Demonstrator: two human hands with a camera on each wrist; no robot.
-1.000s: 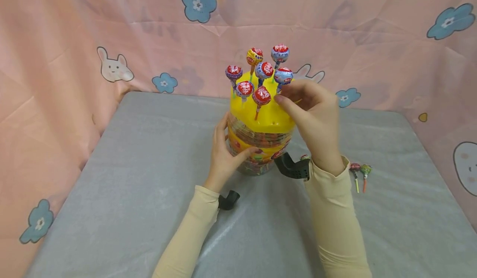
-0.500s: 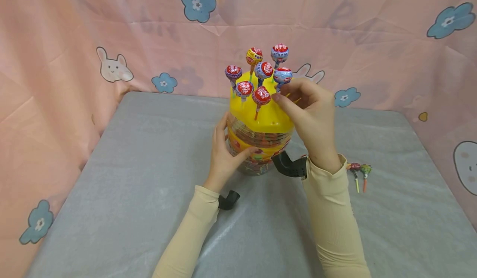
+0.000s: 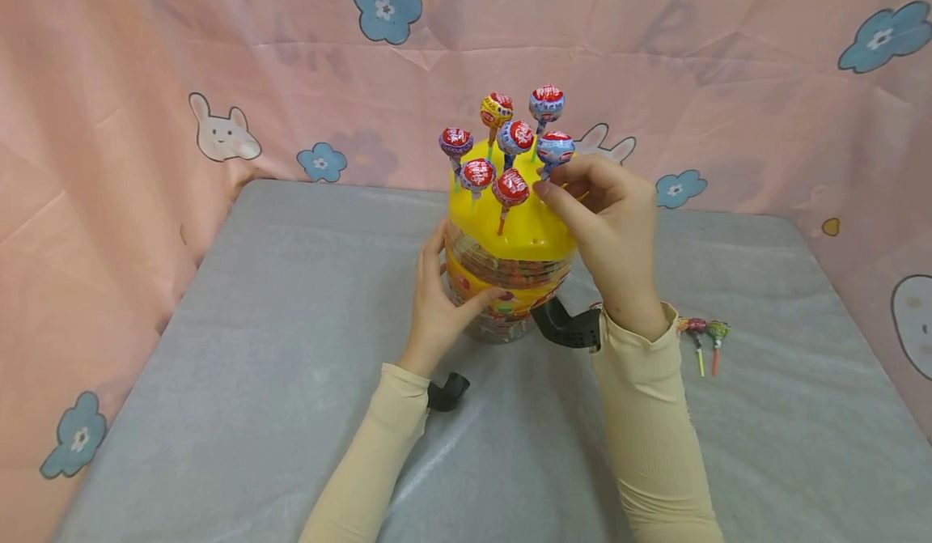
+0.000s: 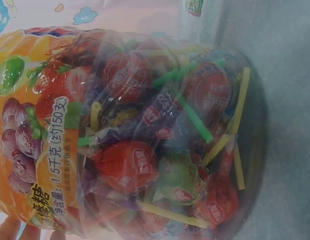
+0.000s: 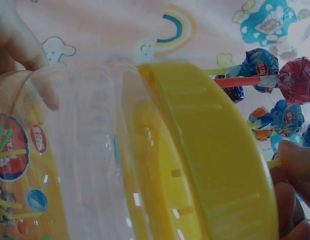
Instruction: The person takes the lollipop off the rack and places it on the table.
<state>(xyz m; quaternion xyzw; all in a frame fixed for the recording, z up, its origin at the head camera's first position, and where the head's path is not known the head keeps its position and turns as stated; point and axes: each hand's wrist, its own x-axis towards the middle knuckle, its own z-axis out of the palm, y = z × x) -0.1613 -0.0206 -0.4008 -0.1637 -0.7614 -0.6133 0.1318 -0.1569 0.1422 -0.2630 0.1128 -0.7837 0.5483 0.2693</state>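
Yellow plastic makes the lid of my clear jar, which stands upright near the middle of the surface. Little has changed: over the last second my right hand has drifted slightly left, and since half a second ago the head of the blue lollipop it holds has tipped a touch to the right. I pinch that one low, thumb against fingers, at the right side of the lid; the right wrist view shows its pale stick running from my fingertips to the lid. I judge the stick is being worked in its place, not yet let go. My left hand keeps its grip around the jar's left side, thumb across the front, which should steady it.

Counting: one jar, one lid, seven lollipops at the lid, six of them standing by themselves and one pinched. On the surface, right of my right sleeve, I count three heads: an orange one partly hidden, a dark red one and a green one. The lollipops inside the jar overlap too much to count.
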